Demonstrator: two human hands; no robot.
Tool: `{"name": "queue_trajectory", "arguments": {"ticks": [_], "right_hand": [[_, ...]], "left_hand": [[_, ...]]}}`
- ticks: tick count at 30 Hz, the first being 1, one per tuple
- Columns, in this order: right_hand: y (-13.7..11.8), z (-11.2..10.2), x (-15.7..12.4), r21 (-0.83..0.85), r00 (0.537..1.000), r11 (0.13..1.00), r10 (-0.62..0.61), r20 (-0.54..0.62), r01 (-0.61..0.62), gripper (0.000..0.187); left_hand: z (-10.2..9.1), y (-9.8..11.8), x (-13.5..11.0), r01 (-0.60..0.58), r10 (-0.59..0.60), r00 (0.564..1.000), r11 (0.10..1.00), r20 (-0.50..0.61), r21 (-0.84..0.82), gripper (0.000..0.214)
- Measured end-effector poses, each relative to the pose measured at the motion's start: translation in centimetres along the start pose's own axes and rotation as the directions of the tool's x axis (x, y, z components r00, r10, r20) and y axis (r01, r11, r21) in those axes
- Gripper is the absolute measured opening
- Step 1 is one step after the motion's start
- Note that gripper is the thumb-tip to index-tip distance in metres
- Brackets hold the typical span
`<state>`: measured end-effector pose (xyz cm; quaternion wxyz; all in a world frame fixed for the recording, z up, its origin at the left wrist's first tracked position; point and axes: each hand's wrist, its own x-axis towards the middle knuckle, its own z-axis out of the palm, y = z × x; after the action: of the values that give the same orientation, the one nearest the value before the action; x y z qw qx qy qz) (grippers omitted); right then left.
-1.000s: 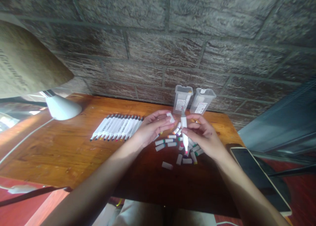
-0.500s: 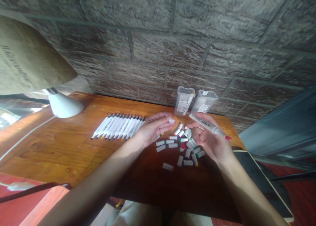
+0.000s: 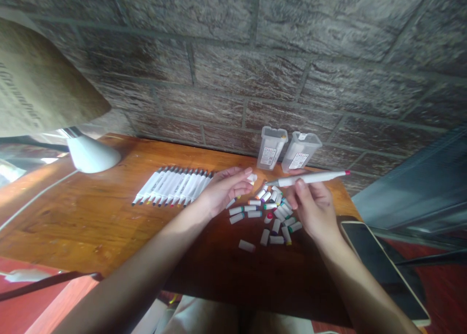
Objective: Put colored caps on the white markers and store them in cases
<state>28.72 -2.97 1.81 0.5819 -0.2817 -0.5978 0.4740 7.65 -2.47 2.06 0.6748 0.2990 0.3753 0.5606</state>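
Between the thumb and fingers of my left hand [image 3: 228,190] is a small white marker cap [image 3: 251,178]. My right hand [image 3: 314,202] grips a white marker [image 3: 310,178], held nearly level, with its bare grey tip pointing left at the cap and a red end at the right. Tip and cap are apart. Under and between my hands lie many loose white marker caps [image 3: 255,214] with coloured ends. Left of my left hand, a row of uncapped white markers [image 3: 171,185] lies side by side on the wooden table [image 3: 91,217].
Two clear plastic cases [image 3: 272,149] with labels stand against the brick wall [image 3: 219,71]. A lamp [image 3: 91,151] with a printed shade stands at the left, its cord running over the table. A dark-screened tablet or phone [image 3: 383,271] lies at the right edge.
My right hand has turned the marker from a slant to nearly level, its tip swinging down and left toward the cap. My left hand has barely moved.
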Motion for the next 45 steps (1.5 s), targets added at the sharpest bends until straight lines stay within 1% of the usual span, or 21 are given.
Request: {"name": "queue_trajectory", "arguments": {"ticks": [2, 4, 6, 8, 11, 14, 20, 26, 29, 36, 41, 43, 45], "right_hand": [[-0.2, 0.2, -0.2, -0.108, 0.998, 0.993, -0.050, -0.048, 0.045, 0.019], [-0.5, 0.4, -0.5, -0.246, 0.991, 0.964, -0.116, -0.069, 0.096, 0.016], [-0.6, 0.6, -0.9, -0.369, 0.980, 0.915, -0.195, -0.047, 0.164, 0.011], [-0.4, 0.8, -1.2, -0.453, 0.964, 0.859, -0.268, 0.002, 0.239, 0.009], [0.0, 0.9, -1.5, -0.515, 0.946, 0.804, -0.319, 0.047, 0.297, 0.015], [0.1, 0.9, -1.5, -0.542, 0.946, 0.786, -0.319, 0.059, 0.299, 0.020], [-0.4, 1.2, -1.4, -0.570, 0.953, 0.771, -0.294, 0.076, 0.284, 0.020], [-0.8, 1.4, -1.3, -0.620, 0.933, 0.701, -0.314, 0.177, 0.353, 0.017], [-1.1, 1.5, -1.3, -0.652, 0.926, 0.663, -0.323, 0.193, 0.368, 0.018], [-0.9, 0.7, -1.0, -0.704, 0.915, 0.614, -0.382, 0.133, 0.358, 0.015], [-0.7, 0.5, -1.1, -0.669, 0.898, 0.651, -0.436, 0.057, 0.358, 0.017], [-0.7, 0.6, -1.3, -0.646, 0.895, 0.670, -0.444, 0.046, 0.366, 0.019], [-0.7, 0.9, -1.6, -0.630, 0.903, 0.688, -0.428, 0.050, 0.361, 0.020]], "left_hand": [[0.0, 0.0, -0.1, 0.002, -0.002, 1.000, 1.000, 0.006, -0.004, 0.029], [0.1, 0.0, -0.1, 0.000, 0.000, 1.000, 1.000, 0.022, -0.001, 0.031], [0.1, 0.0, -0.1, -0.004, 0.004, 0.999, 1.000, 0.041, 0.016, 0.032], [0.0, 0.0, -0.1, -0.009, 0.007, 0.998, 0.999, 0.056, 0.040, 0.034], [-0.1, 0.0, -0.1, -0.012, 0.008, 0.998, 0.998, 0.062, 0.069, 0.036], [-0.2, 0.0, 0.0, 0.004, -0.008, 0.999, 0.997, 0.048, 0.077, 0.037], [-0.2, -0.2, 0.1, 0.029, -0.033, 0.998, 0.996, 0.047, 0.081, 0.038], [-0.4, -0.4, 0.1, 0.033, -0.040, 0.996, 0.995, 0.074, 0.096, 0.033], [-0.4, -0.4, 0.1, 0.034, -0.041, 0.996, 0.996, 0.082, 0.084, 0.030], [-0.5, 0.1, 0.1, 0.087, -0.088, 0.995, 0.996, 0.046, 0.022, 0.018], [-0.5, 0.3, 0.0, 0.117, -0.116, 0.990, 0.993, 0.085, 0.001, 0.014], [-0.4, 0.2, -0.1, 0.130, -0.129, 0.986, 0.991, 0.104, -0.006, 0.013], [-0.4, 0.2, -0.1, 0.147, -0.145, 0.983, 0.989, 0.115, -0.011, 0.013]]}}
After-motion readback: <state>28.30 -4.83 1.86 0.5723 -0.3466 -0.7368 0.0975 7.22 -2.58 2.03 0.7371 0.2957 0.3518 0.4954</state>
